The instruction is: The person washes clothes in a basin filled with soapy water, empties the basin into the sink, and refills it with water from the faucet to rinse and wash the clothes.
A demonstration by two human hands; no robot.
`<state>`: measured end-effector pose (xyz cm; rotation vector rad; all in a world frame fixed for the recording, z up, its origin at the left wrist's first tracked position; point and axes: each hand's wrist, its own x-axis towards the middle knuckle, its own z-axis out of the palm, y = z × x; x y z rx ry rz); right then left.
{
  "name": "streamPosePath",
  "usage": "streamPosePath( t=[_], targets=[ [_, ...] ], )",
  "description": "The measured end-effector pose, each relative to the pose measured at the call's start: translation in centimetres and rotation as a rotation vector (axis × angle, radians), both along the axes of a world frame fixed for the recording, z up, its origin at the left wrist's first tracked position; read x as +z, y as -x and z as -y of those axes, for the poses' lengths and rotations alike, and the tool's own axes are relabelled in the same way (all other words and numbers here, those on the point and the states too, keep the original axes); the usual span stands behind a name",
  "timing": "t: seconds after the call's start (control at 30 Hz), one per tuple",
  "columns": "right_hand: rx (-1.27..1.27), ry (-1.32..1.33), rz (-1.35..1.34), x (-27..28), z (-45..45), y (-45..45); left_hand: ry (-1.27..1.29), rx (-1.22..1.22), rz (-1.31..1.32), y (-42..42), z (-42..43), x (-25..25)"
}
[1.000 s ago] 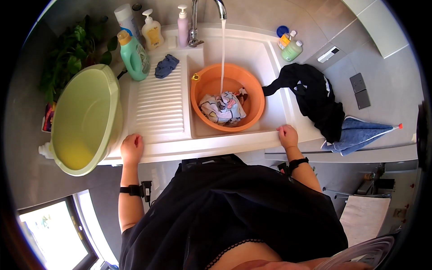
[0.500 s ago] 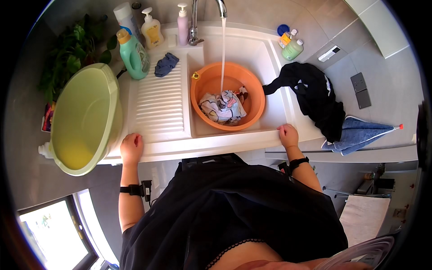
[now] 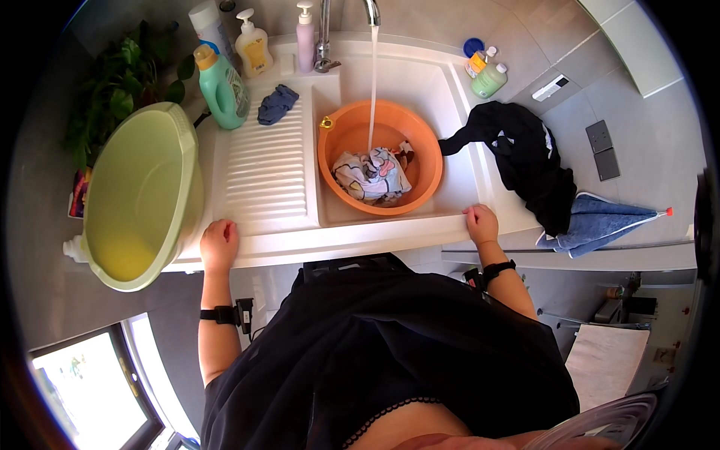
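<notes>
My left hand [image 3: 220, 244] rests as a loose fist on the front edge of the white sink [image 3: 352, 241], below the ribbed drainboard. Farther right along the same edge, my right hand [image 3: 481, 223] also rests with curled fingers. Neither hand shows anything in its grip. Between them, an orange basin [image 3: 426, 184] stands in the sink bowl and holds a wet, light-coloured patterned cloth [image 3: 379, 176]. From the faucet [image 3: 373, 11] a stream of water runs down onto the cloth.
A green tub [image 3: 139, 202] leans at the left beside a plant. Bottles, including a green detergent jug [image 3: 221, 94], line the back. A grey-blue cloth [image 3: 277, 105] lies on the drainboard. Black clothing [image 3: 521, 161] and a blue cloth [image 3: 600, 225] drape over the right side.
Both hands stay on the sink edge. Water keeps running onto the cloth; only a slight shift of the camera view shows.
</notes>
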<state>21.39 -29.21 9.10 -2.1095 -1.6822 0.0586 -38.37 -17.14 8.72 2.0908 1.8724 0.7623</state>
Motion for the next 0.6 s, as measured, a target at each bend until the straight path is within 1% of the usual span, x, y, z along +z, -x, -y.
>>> streamPosePath(
  t=[0.6],
  targets=[
    [0.006,-0.004,0.004,-0.27,0.02,-0.19,0.021,0.003,-0.002,0.13,-0.03,-0.1]
  ],
)
